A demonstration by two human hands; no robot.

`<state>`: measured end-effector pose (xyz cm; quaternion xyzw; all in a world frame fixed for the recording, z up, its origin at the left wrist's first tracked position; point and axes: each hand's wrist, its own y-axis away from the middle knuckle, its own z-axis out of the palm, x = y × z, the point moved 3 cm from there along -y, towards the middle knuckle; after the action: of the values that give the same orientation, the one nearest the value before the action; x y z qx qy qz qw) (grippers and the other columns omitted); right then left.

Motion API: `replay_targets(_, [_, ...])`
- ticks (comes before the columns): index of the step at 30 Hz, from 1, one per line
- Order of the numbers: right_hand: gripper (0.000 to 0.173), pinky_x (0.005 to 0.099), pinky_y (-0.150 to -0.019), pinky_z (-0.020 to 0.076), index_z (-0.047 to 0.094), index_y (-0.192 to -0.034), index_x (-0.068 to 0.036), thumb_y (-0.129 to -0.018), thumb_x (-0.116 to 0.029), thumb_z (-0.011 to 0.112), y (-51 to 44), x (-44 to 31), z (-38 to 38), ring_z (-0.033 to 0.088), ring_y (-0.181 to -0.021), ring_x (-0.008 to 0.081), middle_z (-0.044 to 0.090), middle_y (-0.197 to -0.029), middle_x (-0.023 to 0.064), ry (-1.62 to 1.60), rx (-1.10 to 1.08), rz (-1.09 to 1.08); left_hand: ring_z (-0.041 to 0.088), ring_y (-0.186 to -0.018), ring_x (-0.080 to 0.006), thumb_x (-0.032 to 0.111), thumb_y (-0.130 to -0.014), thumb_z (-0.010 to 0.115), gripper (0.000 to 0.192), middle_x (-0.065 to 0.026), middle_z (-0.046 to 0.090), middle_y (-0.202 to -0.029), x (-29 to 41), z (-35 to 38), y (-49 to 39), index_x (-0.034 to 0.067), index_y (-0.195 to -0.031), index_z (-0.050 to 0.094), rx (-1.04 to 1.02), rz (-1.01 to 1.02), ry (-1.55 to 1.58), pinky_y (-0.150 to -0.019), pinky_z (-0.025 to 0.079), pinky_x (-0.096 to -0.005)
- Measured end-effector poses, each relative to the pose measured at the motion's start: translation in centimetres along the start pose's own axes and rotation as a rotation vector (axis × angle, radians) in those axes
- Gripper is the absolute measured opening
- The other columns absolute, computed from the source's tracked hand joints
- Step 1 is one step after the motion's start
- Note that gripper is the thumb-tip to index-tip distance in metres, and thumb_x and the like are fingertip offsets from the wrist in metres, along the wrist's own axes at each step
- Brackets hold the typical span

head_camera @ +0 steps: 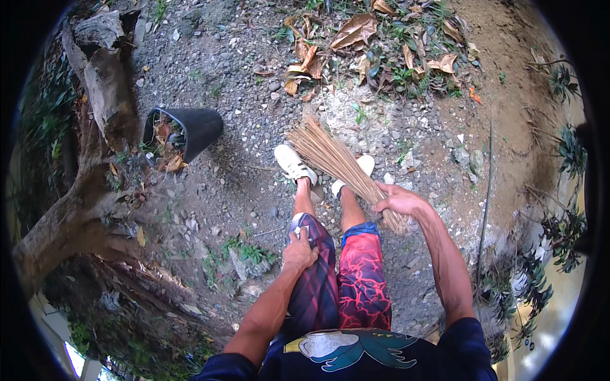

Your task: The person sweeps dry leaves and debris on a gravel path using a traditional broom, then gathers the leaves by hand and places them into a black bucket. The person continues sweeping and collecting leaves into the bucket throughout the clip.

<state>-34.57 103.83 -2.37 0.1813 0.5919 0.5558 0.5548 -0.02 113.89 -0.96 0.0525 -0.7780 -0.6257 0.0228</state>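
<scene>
My right hand grips a broom of bundled thin sticks near its bound end. The broom slants up and left, and its spread tips reach the gravel in front of my white shoes. On the leg of my patterned shorts, just above the knee, lies my left hand with bent fingers. Something small and whitish shows at its fingertips; whether the hand holds it or it belongs to the cloth is unclear. Dry brown leaves and green plants lie ahead on the ground.
To the left, a black bucket lies on its side, with leaves at its mouth. Beyond it are a cut trunk and thick tree roots. A dark hose or cable runs along the right, beside potted-looking plants.
</scene>
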Motion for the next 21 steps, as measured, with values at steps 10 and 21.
replay_targets(10, [0.101,0.0397,-0.115,0.0413,0.028,-0.166,-0.012,-0.078,-0.018,0.077,7.9,0.3,1.9,0.057,-0.135,0.0341,0.059,-0.147,0.0241,0.133,0.06,0.153,0.063,-0.12,-0.0516,0.052,-0.09,0.071,0.09,-0.0345,0.04,-0.15,-4.3,-2.1,-2.4,0.012,-0.157,0.027,-0.048,-0.01,0.046,-0.101,0.053,-0.0552])
replay_targets(21, [0.101,0.0404,-0.113,0.0455,0.03,-0.165,-0.01,-0.076,-0.02,0.077,9.3,-7.4,-0.9,0.064,-0.124,0.0365,0.064,-0.137,0.0273,0.416,0.347,0.321,0.059,-0.127,-0.0513,0.05,-0.089,0.072,0.097,-0.0333,0.036,-0.157,-7.4,-3.6,-3.0,0.013,-0.162,0.02,-0.089,-0.007,0.095,-0.106,0.049,-0.0547])
